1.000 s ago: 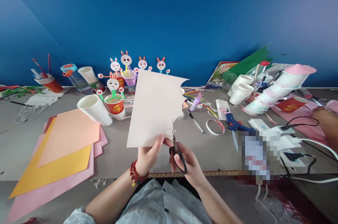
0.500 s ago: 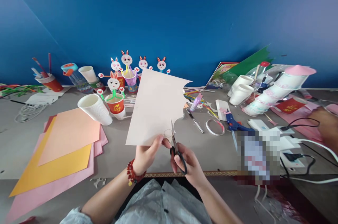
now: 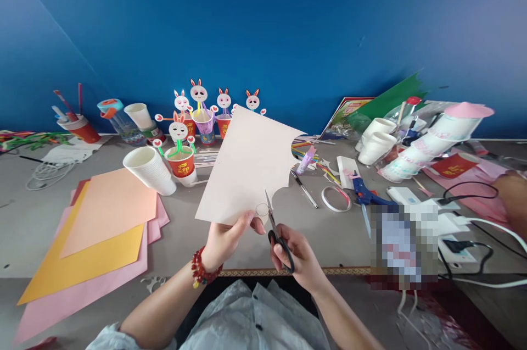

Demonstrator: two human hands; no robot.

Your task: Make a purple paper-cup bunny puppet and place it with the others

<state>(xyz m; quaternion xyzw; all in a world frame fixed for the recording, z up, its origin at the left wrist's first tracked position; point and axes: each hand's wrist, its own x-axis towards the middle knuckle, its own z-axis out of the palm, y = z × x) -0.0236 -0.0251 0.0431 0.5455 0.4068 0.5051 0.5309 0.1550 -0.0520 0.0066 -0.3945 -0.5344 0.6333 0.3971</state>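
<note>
A white sheet of paper (image 3: pixel 247 163), its right edge cut into scallops, is pinched at its lower edge by my left hand (image 3: pixel 233 237). Close to the thumb, a small circle is drawn on it. My right hand (image 3: pixel 298 256) grips black-handled scissors (image 3: pixel 274 223), fingers through the loops. Their blades point up and lie against the paper's lower right edge, just beside the drawn circle. A red bead bracelet (image 3: pixel 200 267) circles my left wrist.
Coloured paper sheets (image 3: pixel 99 251) lie on the left. Behind them stand stacked white cups (image 3: pixel 150 170) and rabbit-decorated cups (image 3: pixel 181 163). To the right are a tape ring (image 3: pixel 335 198), a pen (image 3: pixel 303 188), a blue glue gun (image 3: pixel 366 193) and a power strip (image 3: pixel 428 218) with cables.
The paper has turned slightly clockwise, its top leaning further right. My right hand and the scissors have shifted a little right, with the blades still at the paper's edge.
</note>
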